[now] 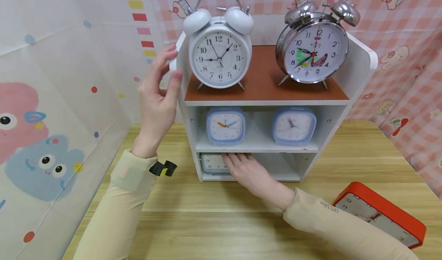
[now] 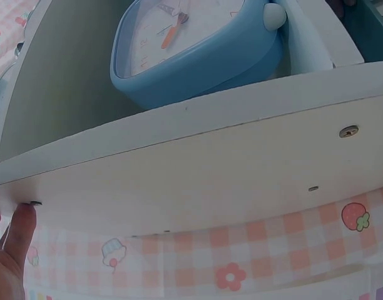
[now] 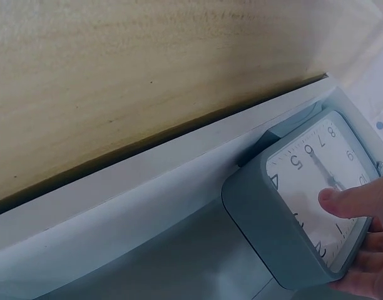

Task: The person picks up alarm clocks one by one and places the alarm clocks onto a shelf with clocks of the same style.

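Note:
On the bottom level of a white shelf, my right hand holds a square grey-green clock at the left end. The right wrist view shows the thumb across its white face and the other fingers bent round its edge; from the head view the hand covers part of the dial. My left hand is at the upper left side panel, its fingers slightly bent and a fingertip against the outer face. Just right of that hand stands a white twin-bell alarm clock.
A silver twin-bell clock stands on the brown top board. Two light-blue clocks, a left one and a right one, occupy the middle level. A red clock lies face up on the wooden table, partly behind the right sleeve.

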Available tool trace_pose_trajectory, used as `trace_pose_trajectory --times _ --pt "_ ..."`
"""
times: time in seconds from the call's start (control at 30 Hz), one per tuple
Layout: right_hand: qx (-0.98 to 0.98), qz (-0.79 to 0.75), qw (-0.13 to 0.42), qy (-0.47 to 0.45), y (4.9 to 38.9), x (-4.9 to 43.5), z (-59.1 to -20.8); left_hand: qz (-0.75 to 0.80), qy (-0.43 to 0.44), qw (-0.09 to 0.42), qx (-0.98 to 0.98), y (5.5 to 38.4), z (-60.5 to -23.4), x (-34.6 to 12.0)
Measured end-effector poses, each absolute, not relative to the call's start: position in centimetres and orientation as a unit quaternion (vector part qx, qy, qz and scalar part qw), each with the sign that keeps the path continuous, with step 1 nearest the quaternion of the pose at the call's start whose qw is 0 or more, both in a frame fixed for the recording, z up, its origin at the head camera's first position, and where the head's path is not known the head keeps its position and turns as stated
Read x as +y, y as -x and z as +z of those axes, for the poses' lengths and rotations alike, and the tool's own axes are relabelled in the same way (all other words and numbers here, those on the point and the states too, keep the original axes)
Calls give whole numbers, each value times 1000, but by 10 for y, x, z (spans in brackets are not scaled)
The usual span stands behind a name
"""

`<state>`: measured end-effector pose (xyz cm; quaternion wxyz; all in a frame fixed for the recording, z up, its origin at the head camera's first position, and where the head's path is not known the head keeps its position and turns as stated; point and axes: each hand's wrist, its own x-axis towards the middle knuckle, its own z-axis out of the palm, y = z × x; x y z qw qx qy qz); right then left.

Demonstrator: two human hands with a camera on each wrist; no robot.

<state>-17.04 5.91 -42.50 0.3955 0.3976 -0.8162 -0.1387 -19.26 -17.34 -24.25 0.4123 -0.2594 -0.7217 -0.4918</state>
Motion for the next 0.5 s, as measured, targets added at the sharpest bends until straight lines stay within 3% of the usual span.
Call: trace_pose_trajectory --times 0.5 --pt "-823 -144 390 -388 169 59 -425 -486 255 413 -726 193 -243 -173"
